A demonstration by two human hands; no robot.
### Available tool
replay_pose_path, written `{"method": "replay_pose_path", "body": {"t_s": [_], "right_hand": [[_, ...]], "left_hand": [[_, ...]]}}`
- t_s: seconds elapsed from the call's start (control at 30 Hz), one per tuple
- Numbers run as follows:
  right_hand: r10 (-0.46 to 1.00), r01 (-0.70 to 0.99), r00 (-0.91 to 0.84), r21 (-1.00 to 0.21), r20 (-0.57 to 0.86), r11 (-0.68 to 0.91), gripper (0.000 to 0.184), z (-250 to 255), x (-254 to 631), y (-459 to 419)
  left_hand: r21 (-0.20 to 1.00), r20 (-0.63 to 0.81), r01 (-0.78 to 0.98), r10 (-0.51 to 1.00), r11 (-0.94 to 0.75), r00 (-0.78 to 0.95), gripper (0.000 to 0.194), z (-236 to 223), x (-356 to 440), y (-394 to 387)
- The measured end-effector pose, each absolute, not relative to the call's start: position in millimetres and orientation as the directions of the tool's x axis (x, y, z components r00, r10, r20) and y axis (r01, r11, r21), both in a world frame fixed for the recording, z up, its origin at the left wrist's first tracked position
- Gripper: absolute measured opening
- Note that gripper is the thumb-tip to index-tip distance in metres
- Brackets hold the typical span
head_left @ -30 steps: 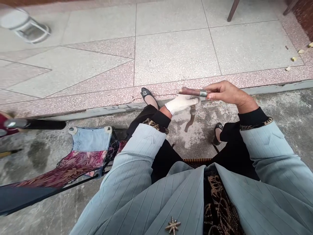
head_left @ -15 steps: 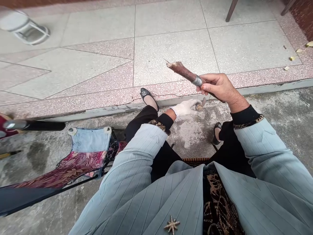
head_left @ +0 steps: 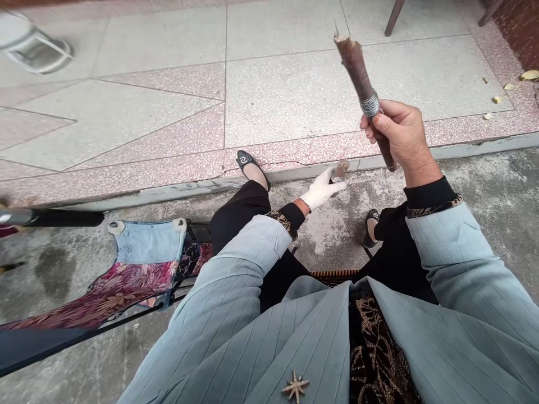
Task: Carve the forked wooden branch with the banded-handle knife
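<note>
My bare right hand (head_left: 400,132) is closed around a short reddish-brown wooden stick (head_left: 356,67), held up and leaning to the left. Silvery wire (head_left: 370,104) is coiled round the stick just above my fingers, and a thin strand stands out from its rough upper end. Lower and to the left, my left hand (head_left: 320,191) wears a white knit glove. It grips another short piece of wood (head_left: 342,168), whose pale cut end points up; the glove hides much of that piece.
A raised tiled step (head_left: 286,104) runs ahead, its edge just beyond my hands. To the left stands a folding chair with floral fabric (head_left: 138,280). A white stool (head_left: 33,45) is at the far left. A dark handle (head_left: 67,217) juts in from the left edge.
My right hand has turned the wire-wrapped stick from lying nearly level to more upright. My left hand has tilted its piece of wood so the cut end points up.
</note>
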State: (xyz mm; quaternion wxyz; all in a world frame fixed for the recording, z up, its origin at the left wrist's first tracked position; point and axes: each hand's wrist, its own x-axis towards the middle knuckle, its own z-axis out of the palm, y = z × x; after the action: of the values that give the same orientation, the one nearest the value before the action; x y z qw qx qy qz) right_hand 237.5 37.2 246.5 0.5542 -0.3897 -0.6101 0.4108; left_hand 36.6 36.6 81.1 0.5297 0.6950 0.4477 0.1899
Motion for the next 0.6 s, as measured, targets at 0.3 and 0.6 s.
{"method": "replay_pose_path", "body": {"t_s": [0.3, 0.6], "right_hand": [[0.962, 0.026, 0.077, -0.965, 0.262, 0.261, 0.030, 222.9, 261.0, 68.0], [0.995, 0.150, -0.096, -0.988, 0.012, 0.027, 0.018, 217.4, 193.5, 78.4]], "left_hand": [[0.524, -0.056, 0.564, 0.635, -0.638, 0.771, 0.054, 102.6, 38.6, 30.6], [0.256, -0.112, 0.441, 0.427, -0.860, 0.897, 0.041, 95.9, 47.7, 17.2]]}}
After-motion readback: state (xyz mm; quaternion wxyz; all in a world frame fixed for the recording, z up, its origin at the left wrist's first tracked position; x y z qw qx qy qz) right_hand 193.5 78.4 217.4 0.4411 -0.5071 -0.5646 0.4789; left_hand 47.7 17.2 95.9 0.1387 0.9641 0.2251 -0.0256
